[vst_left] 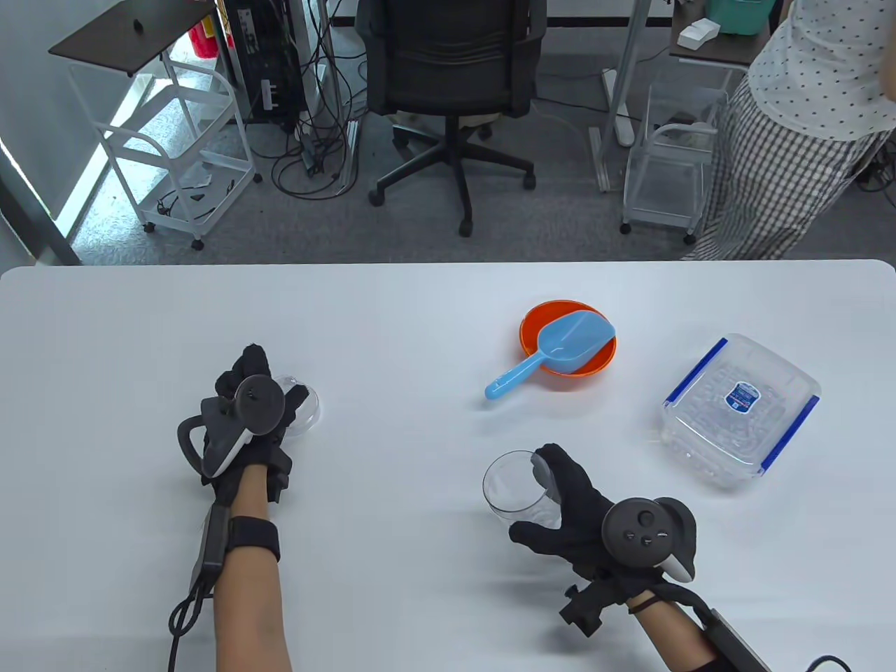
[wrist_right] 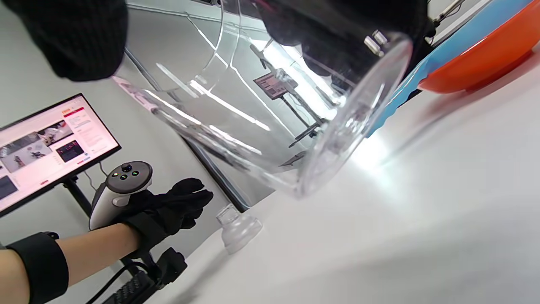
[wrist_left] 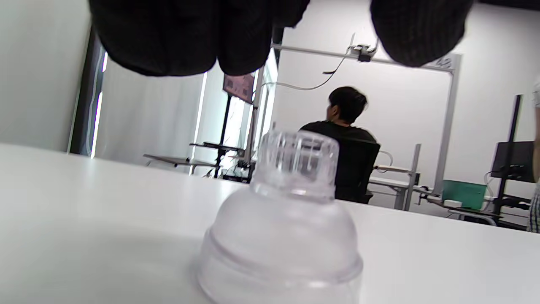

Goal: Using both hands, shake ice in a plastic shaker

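Observation:
The clear plastic shaker cup (vst_left: 514,490) stands at the front centre of the white table, and it looks empty. My right hand (vst_left: 544,498) grips it from the right, fingers behind and thumb in front. In the right wrist view the cup (wrist_right: 270,105) fills the top, with gloved fingers (wrist_right: 71,38) around it. The clear domed shaker lid (vst_left: 304,409) stands on the table at the left. My left hand (vst_left: 255,378) hovers over it with nothing in it. In the left wrist view the fingers (wrist_left: 168,38) hang above the lid (wrist_left: 291,219) without touching it.
An orange bowl (vst_left: 532,323) holding a blue scoop (vst_left: 553,350) sits at centre right. A clear lidded box (vst_left: 742,409) with blue clips lies at the right. A standing person (vst_left: 791,119) and an office chair (vst_left: 451,63) are beyond the far edge.

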`<action>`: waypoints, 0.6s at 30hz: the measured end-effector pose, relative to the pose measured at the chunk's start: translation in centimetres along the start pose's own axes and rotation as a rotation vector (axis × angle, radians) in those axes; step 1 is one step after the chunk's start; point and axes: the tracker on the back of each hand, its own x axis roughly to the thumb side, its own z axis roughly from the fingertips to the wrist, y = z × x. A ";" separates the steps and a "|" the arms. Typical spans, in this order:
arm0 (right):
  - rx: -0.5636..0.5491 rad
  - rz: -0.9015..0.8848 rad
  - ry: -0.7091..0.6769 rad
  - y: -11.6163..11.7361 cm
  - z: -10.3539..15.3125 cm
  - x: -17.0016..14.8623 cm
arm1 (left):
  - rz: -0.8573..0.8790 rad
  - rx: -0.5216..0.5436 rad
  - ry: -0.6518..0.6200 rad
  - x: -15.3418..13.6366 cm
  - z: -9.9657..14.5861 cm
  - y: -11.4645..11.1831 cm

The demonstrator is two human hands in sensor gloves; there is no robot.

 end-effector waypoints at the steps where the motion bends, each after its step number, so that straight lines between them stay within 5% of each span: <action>1: 0.011 -0.035 0.005 -0.1 0.0 0.0 | -0.013 0.024 -0.048 0.2 0.9 0.8; 11: 0.013 -0.073 0.085 1.1 -1.4 0.4 | 0.028 -0.011 -0.238 1.1 10.0 4.9; 18: 0.046 -0.052 0.209 5.1 -6.0 0.9 | 0.085 0.026 -0.289 1.4 12.5 4.4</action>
